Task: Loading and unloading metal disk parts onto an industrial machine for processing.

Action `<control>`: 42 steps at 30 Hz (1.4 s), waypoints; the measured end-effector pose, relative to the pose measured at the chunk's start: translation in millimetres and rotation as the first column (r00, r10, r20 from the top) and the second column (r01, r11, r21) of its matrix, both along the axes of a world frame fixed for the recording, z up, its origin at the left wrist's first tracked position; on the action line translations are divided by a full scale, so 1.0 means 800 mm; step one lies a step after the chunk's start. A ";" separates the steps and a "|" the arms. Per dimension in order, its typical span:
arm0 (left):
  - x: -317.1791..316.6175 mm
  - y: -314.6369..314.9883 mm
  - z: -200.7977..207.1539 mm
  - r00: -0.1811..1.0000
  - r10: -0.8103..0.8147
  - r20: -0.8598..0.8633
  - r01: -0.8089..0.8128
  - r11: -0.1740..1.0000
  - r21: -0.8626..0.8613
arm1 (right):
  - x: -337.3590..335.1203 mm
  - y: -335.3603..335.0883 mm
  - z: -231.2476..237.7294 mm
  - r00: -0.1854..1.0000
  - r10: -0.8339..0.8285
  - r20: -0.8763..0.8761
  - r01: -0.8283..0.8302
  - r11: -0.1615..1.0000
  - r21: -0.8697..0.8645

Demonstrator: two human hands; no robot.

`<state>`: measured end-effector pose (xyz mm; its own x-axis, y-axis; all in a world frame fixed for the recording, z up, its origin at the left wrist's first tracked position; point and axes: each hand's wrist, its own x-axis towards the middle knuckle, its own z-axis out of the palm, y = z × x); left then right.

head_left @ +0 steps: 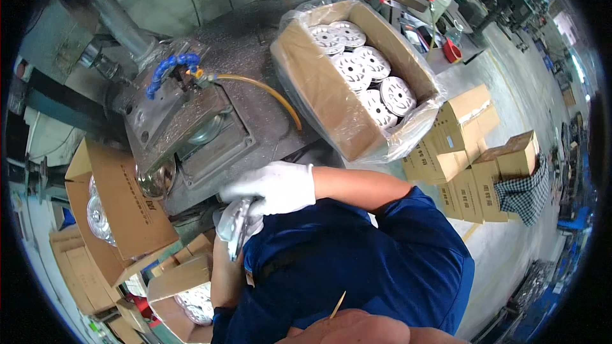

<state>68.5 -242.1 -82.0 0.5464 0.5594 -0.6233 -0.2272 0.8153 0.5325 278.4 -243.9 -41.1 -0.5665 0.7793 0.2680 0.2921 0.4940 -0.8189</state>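
My left hand (252,224), in a white glove, is closed around a shiny metal disc (238,232) held nearly edge-on in front of my body. From the right, my white-gloved right hand (275,188) reaches across to the disc's upper end. Its fingers are slightly blurred but look closed on the disc near that edge. Beyond my hands stands a machine with a dark metal fixture (220,150), in which a rounded shiny piece (209,131) sits. Another shiny round metal part (157,178) lies at the fixture's left, beside a carton.
A plastic-lined carton (331,99) on the bench holds stacked slotted metal discs (352,71). Open cartons with shiny parts stand left (137,210) and lower left (167,290). A blue jointed coolant hose (171,64) and an orange hose (274,92) cross the machine. More cartons (475,185) stand right.
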 end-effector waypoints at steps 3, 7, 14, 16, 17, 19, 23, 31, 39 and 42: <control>0.004 0.027 -0.046 0.940 -0.219 0.261 0.220 0.975 0.028 | 0.035 -0.002 0.013 1.000 0.019 0.012 -0.017 0.993 -0.116; -0.007 0.042 -0.046 0.946 -0.203 -0.252 0.279 0.907 0.316 | 0.163 -0.034 0.043 0.896 -0.379 0.231 0.396 0.918 -0.033; -0.105 0.048 -0.099 0.986 -0.035 -0.162 0.061 0.986 0.158 | 0.459 -0.051 -0.030 0.451 -0.749 0.486 0.892 0.356 -0.279; -0.112 0.048 -0.100 0.985 0.025 -0.168 0.001 0.989 0.149 | 0.453 -0.049 -0.036 0.422 -0.638 0.644 0.906 0.322 -0.274; -0.112 0.049 -0.095 0.982 0.045 -0.185 -0.013 0.985 0.170 | 0.478 -0.046 -0.078 0.437 -0.584 0.684 0.887 0.404 -0.222; -0.120 0.046 -0.096 0.972 0.106 -0.209 -0.072 0.984 0.165 | 0.460 -0.044 -0.096 0.514 -0.537 0.669 0.856 0.380 -0.352; -0.135 0.034 -0.084 0.940 0.133 -0.315 -0.069 0.976 0.205 | 0.429 -0.031 -0.099 0.458 -0.264 0.849 0.832 0.463 -0.306; -0.186 0.016 -0.102 0.868 0.297 -0.397 -0.246 0.953 0.176 | 0.414 -0.031 -0.127 0.324 -0.481 0.815 0.887 0.453 -0.085; -0.222 0.015 -0.096 0.857 0.363 -0.365 -0.292 0.927 0.236 | 0.398 -0.036 -0.123 0.357 -0.485 0.799 0.891 0.434 -0.134; -0.252 0.001 -0.089 0.861 0.436 -0.263 -0.383 0.895 0.227 | 0.387 -0.032 -0.113 0.366 -0.440 0.820 0.879 0.454 -0.149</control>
<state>-133.4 -241.7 -153.5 0.0472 0.7978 -0.6011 -0.3300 0.5804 0.7445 587.7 -269.5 -131.2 0.3951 0.8104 -0.4326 0.7920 -0.5390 -0.2865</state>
